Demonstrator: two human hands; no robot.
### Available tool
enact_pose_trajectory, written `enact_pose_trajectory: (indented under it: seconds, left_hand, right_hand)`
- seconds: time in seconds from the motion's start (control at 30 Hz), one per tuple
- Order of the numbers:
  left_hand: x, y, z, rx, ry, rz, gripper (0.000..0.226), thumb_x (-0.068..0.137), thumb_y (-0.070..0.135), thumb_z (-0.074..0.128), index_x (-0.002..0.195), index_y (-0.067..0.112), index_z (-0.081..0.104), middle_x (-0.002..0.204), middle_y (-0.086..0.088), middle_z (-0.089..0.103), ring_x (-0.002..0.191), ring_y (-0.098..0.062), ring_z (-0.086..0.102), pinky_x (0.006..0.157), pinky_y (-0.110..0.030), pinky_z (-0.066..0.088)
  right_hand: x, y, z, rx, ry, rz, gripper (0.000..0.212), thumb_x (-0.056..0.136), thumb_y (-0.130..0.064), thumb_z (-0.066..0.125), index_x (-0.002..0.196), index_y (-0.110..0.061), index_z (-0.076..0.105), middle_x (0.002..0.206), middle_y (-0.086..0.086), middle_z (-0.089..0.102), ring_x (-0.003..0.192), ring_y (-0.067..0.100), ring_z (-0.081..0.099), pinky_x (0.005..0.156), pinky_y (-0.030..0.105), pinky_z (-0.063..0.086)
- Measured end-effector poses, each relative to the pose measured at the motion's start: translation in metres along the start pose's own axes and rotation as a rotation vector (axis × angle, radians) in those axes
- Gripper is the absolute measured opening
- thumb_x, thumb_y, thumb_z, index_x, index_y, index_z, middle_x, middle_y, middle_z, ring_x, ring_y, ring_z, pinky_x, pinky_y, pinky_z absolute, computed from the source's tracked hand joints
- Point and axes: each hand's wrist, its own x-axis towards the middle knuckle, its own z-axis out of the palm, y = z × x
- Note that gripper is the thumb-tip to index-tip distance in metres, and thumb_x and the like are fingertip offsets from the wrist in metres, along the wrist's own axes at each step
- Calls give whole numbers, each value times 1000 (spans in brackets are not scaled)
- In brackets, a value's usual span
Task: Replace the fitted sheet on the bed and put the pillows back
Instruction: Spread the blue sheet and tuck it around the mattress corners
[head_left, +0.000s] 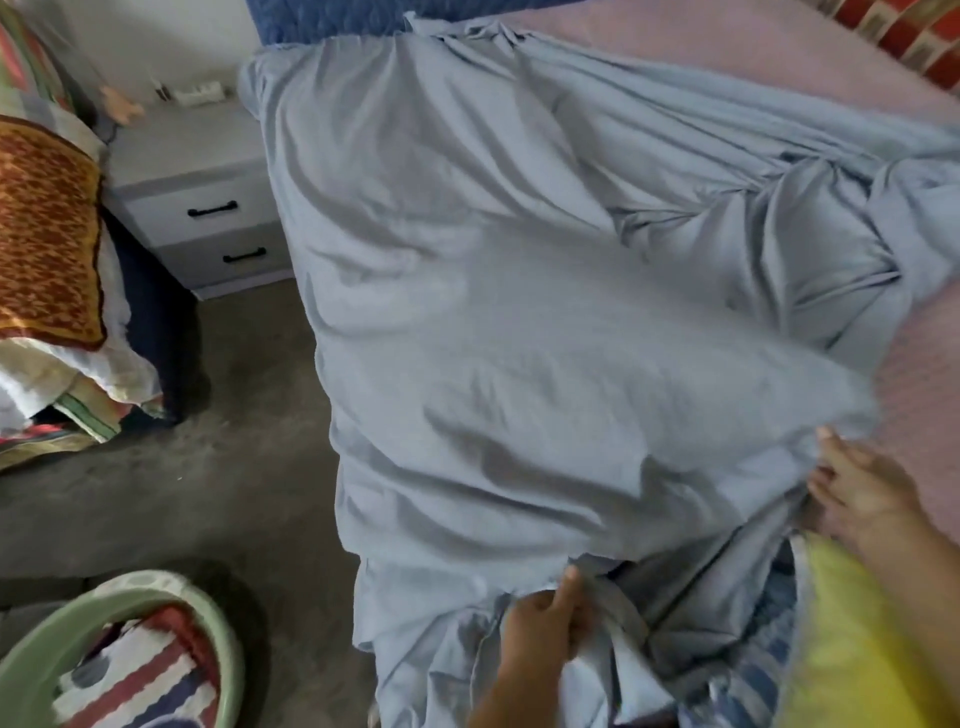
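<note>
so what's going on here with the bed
A person is putting a light blue sheet on the bed. The left hand grips a bunched edge of it at the near end, and the right hand holds the edge further right. The sheet lies rumpled over only part of the pink mattress, which shows bare on the right. A pile of bedding sits off to the left.

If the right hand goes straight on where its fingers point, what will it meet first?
Probably the light blue fabric fitted sheet, whose edge the right hand grips: its fingers point up-left into the billowed cloth. Depth is unclear.
</note>
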Motion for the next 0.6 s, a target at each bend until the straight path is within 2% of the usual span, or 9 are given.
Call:
enact_pose_trajectory:
  seconds: [0.07,0.13,0.2,0.27,0.33,0.43,0.47,0.53,0.6]
  left_hand:
    - [-3,14,-10,-46,49,-29,70,38,90,66,42,20,62,46,2,48,39,-11,40,44,-19,31]
    - [-3,23,-24,-144,108,-86,55,69,68,70,66,12,70,56,-4,53,42,-12,44,42,-18,34]
    - [-2,31,-38,-300,120,-158,56,82,54,66,81,-2,67,61,-9,55,44,-13,43,42,-19,35]
    - [-2,38,-54,-427,149,-222,64,80,59,65,82,-5,63,58,-10,54,46,-16,44,43,-22,40]
    - [-1,44,-72,-469,276,-243,64,81,61,64,81,-3,60,61,-11,53,53,-20,48,49,-29,49]
    - [8,49,-104,-342,598,-227,61,79,62,67,72,3,55,69,-9,57,62,-23,55,84,-41,54]
    - [11,52,-112,-344,646,-231,60,75,63,69,74,5,55,72,-8,58,65,-23,57,88,-40,53]
    - [19,59,-123,-396,623,-238,60,72,63,73,78,7,54,78,-9,60,71,-25,61,86,-39,54]
    - [34,62,-128,-414,555,-254,57,71,58,77,82,7,53,81,-11,61,76,-28,64,80,-40,57]
  right_hand:
    - [-18,-17,12,-129,-107,158,26,93,-35,61,73,-21,50,65,1,45,46,1,49,44,11,48]
    - [-33,1,25,-114,-107,219,27,94,-35,59,73,-21,47,59,-1,45,39,-1,47,41,13,48]
    - [-44,16,38,-101,-150,291,28,91,-38,61,77,-17,49,64,1,43,51,6,47,45,17,51]
    - [-56,34,50,-161,-136,388,33,86,-42,67,97,-14,54,76,3,49,63,11,48,59,28,54]
    - [-73,52,58,-172,-96,477,61,76,-51,74,119,-14,51,101,3,55,82,17,57,76,37,53]
    - [-80,75,62,-223,-2,537,124,38,-74,77,138,-9,40,128,8,53,105,31,59,84,44,54]
    - [-82,79,62,-232,18,527,128,40,-75,75,141,-6,36,135,12,50,112,34,56,90,44,52]
    - [-86,80,70,-270,61,485,107,67,-65,72,144,-2,32,142,16,45,123,34,50,96,41,45]
    - [-83,81,74,-254,82,461,93,77,-56,70,142,-1,34,136,11,46,119,31,51,93,38,43]
